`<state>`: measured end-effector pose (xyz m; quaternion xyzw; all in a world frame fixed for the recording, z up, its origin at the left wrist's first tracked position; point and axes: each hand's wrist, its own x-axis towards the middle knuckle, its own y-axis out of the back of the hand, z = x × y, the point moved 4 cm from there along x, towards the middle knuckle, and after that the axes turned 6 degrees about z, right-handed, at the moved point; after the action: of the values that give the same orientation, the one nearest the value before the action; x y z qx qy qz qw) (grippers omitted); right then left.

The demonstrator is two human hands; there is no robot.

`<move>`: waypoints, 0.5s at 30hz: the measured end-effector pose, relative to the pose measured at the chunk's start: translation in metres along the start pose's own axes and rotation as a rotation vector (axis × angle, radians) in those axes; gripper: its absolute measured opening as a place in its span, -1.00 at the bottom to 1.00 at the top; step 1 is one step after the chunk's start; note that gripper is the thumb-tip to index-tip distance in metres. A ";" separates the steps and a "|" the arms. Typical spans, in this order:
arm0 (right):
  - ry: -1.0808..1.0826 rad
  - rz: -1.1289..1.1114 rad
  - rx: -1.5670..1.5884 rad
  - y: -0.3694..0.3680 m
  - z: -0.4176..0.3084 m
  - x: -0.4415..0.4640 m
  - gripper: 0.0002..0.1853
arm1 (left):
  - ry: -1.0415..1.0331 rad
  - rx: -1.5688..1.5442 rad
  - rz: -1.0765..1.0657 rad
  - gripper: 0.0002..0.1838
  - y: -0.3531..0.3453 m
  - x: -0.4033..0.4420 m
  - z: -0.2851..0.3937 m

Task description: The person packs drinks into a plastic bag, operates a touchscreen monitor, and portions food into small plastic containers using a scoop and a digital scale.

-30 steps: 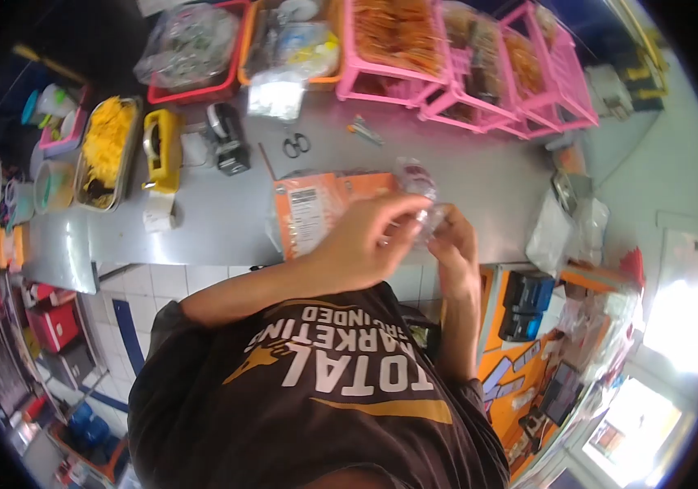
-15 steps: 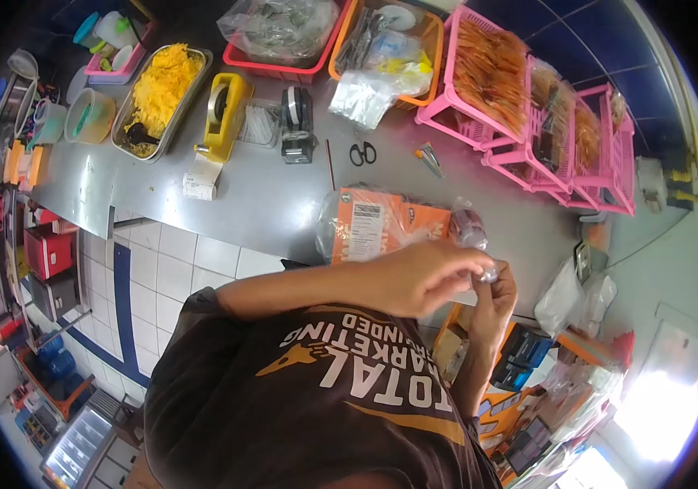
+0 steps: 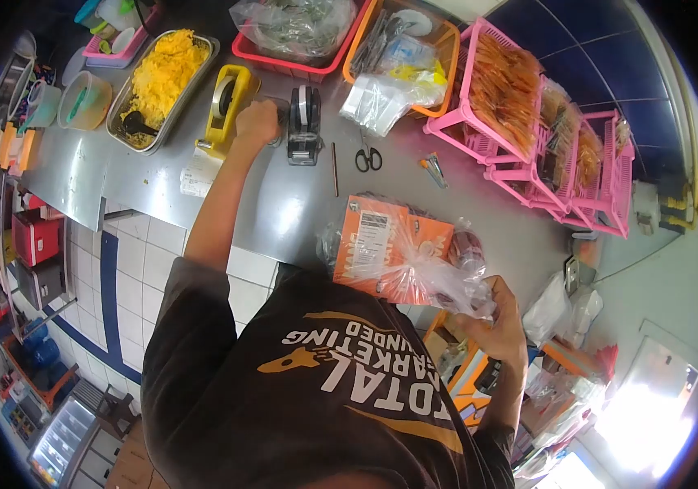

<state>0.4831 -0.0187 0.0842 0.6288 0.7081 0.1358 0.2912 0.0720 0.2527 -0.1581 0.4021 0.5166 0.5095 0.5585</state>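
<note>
Left hand (image 3: 257, 124) has moved beside the yellow tape dispenser (image 3: 240, 91), fingertips hidden, grip unclear; right hand (image 3: 497, 324) pinches clear plastic (image 3: 443, 281).

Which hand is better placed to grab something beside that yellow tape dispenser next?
Probably the left hand: it is between the yellow tape dispenser and the black one, while the right hand, farther off, holds the clear plastic bag.

food-packing kitchen | steel counter (image 3: 284, 196) | yellow food (image 3: 169, 73) | plastic bag (image 3: 459, 287)

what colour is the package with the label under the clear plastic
The package is mostly orange; the head view shows it best.
</note>
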 end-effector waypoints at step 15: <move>-0.307 0.457 0.423 -0.003 0.040 -0.020 -0.88 | -0.226 -0.731 0.536 -0.92 0.071 -0.078 0.019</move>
<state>0.5050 -0.0458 0.0558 0.8306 0.5093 -0.0487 0.2197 0.0839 0.1887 -0.0734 0.3511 0.1170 0.7375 0.5648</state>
